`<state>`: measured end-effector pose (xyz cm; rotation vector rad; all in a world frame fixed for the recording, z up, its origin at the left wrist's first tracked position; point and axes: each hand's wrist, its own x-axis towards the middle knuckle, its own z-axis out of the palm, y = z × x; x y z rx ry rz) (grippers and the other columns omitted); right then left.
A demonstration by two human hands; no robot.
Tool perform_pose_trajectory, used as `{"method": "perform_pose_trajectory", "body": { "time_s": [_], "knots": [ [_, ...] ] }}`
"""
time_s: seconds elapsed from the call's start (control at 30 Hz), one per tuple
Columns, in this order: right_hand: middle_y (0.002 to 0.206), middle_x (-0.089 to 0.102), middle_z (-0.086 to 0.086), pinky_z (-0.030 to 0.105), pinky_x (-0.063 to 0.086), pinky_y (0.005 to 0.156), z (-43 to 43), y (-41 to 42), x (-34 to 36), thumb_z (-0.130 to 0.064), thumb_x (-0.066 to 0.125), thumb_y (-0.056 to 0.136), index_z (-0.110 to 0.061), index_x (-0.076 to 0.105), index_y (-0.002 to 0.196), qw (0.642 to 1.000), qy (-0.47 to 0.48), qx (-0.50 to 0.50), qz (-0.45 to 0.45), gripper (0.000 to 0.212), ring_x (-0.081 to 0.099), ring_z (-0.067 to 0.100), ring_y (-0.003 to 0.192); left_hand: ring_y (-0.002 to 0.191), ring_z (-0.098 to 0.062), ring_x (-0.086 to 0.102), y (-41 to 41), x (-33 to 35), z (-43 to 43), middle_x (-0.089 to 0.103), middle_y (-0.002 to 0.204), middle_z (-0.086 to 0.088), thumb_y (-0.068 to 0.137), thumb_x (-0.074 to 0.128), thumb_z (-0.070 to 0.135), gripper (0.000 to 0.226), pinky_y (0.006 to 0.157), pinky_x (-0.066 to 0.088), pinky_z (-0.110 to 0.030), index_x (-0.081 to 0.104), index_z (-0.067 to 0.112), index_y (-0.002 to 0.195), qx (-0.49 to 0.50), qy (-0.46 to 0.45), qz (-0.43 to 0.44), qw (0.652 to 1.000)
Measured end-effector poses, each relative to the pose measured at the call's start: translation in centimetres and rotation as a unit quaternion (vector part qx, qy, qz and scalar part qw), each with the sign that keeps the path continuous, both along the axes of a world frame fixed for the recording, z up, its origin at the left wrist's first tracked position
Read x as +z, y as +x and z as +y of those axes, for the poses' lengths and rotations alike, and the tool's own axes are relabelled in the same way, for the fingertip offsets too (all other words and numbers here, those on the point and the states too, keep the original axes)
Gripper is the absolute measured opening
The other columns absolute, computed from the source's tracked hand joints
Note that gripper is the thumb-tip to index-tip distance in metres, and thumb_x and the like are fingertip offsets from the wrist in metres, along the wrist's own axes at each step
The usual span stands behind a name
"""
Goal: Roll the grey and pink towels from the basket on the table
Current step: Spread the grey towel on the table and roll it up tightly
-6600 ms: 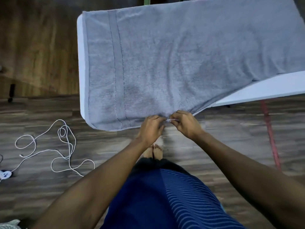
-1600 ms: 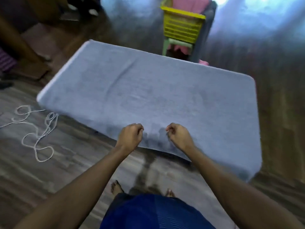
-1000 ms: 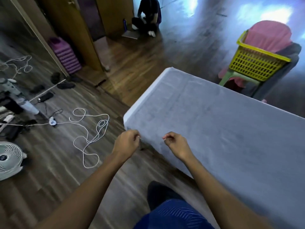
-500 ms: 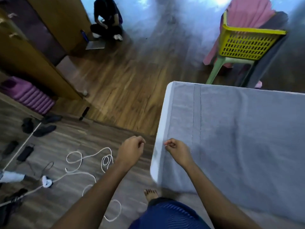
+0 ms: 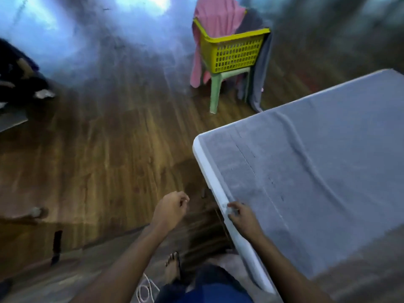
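A grey towel [image 5: 323, 171] lies spread over the white bench [image 5: 215, 182], cut off at right. The blurred yellow basket [image 5: 235, 54] holds a pink towel [image 5: 215, 18]. The right hand [image 5: 240, 217] pinches the grey towel's edge; the left hand [image 5: 171, 208] hangs loosely curled, empty.

No text, label, brand, number or sign can be read anywhere: the grey towel [image 5: 317, 171] on the right and the far yellow basket [image 5: 235, 54] show none, and motion blur smears everything.
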<state>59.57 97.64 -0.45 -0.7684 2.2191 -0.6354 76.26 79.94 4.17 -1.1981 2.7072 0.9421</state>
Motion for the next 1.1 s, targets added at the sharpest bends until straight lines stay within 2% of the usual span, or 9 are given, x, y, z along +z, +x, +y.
{"method": "perform_pose_trajectory", "body": {
  "time_s": [0.17,0.3,0.5,0.67,0.77,0.87,0.97,1.03,1.1],
  "knots": [
    [0.111,0.064,0.003,0.017,0.039,0.079,-2.3,2.2,0.5,-0.011,0.066,0.086,-0.019,0.067,0.108,0.993,-0.001,-0.119,-0.005,0.024,0.057,0.011,0.092,0.079,0.002,0.058,-1.4,-0.1,-5.8,0.064,0.091,0.015,0.094,0.055,0.017,0.017,0.076,0.049,-0.018,0.069,0.026,0.098,-0.078,0.030,0.013,0.996],
    [0.104,0.064,0.000,0.020,0.041,0.080,-5.8,1.8,0.4,-0.012,0.065,0.087,-0.016,0.068,0.108,0.979,-0.018,-0.201,-0.008,0.022,0.060,0.013,0.093,0.082,0.002,0.059,-4.3,-0.8,-10.0,0.064,0.095,0.015,0.096,0.051,0.019,0.019,0.077,0.052,-0.020,0.066,0.030,0.100,-0.145,0.043,-0.002,0.989],
    [0.095,0.068,-0.001,0.011,0.039,0.067,-13.2,-3.7,-0.6,-0.012,0.063,0.085,-0.018,0.069,0.098,0.950,-0.053,-0.306,-0.008,0.015,0.063,0.014,0.087,0.084,-0.004,0.059,-13.4,-2.3,-17.1,0.067,0.100,0.011,0.095,0.050,0.019,0.022,0.067,0.044,-0.017,0.069,0.025,0.103,-0.222,0.019,-0.017,0.975],
    [0.100,0.066,-0.004,0.021,0.043,0.081,-17.6,-9.3,-0.5,-0.016,0.062,0.091,-0.021,0.066,0.103,0.921,-0.067,-0.383,-0.034,0.014,0.061,0.012,0.092,0.081,-0.006,0.060,-22.9,-1.9,-21.9,0.066,0.100,0.009,0.095,0.049,0.021,0.022,0.066,0.045,-0.018,0.069,0.022,0.105,-0.306,0.012,-0.040,0.951],
    [0.099,0.066,-0.005,0.021,0.043,0.078,-19.2,-11.7,-0.5,-0.020,0.063,0.090,-0.027,0.064,0.098,0.905,-0.056,-0.420,-0.043,0.010,0.061,0.011,0.091,0.082,-0.007,0.059,-28.6,-1.4,-23.4,0.066,0.101,0.009,0.095,0.048,0.020,0.023,0.066,0.043,-0.017,0.069,0.022,0.104,-0.382,0.001,-0.048,0.923],
    [0.100,0.066,-0.002,0.024,0.047,0.080,-20.6,-12.8,-0.6,-0.018,0.063,0.090,-0.021,0.065,0.102,0.885,-0.045,-0.461,-0.043,0.012,0.062,0.014,0.090,0.089,-0.013,0.060,-33.9,-1.6,-23.9,0.065,0.102,0.004,0.094,0.049,0.019,0.022,0.077,0.051,-0.029,0.069,0.021,0.103,-0.475,-0.005,-0.045,0.879],
    [0.097,0.063,0.001,0.027,0.047,0.079,-22.5,-13.6,-1.0,-0.017,0.060,0.091,-0.017,0.063,0.104,0.855,-0.023,-0.516,-0.045,0.013,0.059,0.016,0.086,0.101,-0.018,0.054,-39.4,-2.5,-23.6,0.061,0.107,-0.001,0.091,0.051,0.011,0.025,0.084,0.047,-0.030,0.068,0.017,0.109,-0.598,-0.036,-0.026,0.800],
    [0.098,0.061,0.002,0.026,0.045,0.079,-24.2,-14.0,-1.2,-0.019,0.058,0.092,-0.018,0.062,0.105,0.825,-0.009,-0.563,-0.054,0.014,0.058,0.017,0.087,0.105,-0.022,0.052,-43.2,-3.4,-23.3,0.060,0.112,-0.002,0.087,0.054,0.007,0.028,0.085,0.045,-0.033,0.066,0.016,0.111,-0.692,-0.063,-0.009,0.719],
    [0.100,0.061,0.002,0.026,0.044,0.079,-26.3,-14.7,-1.3,-0.022,0.059,0.092,-0.018,0.062,0.105,0.781,0.010,-0.622,-0.052,0.014,0.060,0.019,0.092,0.105,-0.025,0.052,-47.4,-4.9,-23.1,0.059,0.112,-0.002,0.079,0.059,0.005,0.035,0.081,0.046,-0.037,0.066,0.018,0.112,-0.786,-0.093,0.021,0.611]
  ]
}}
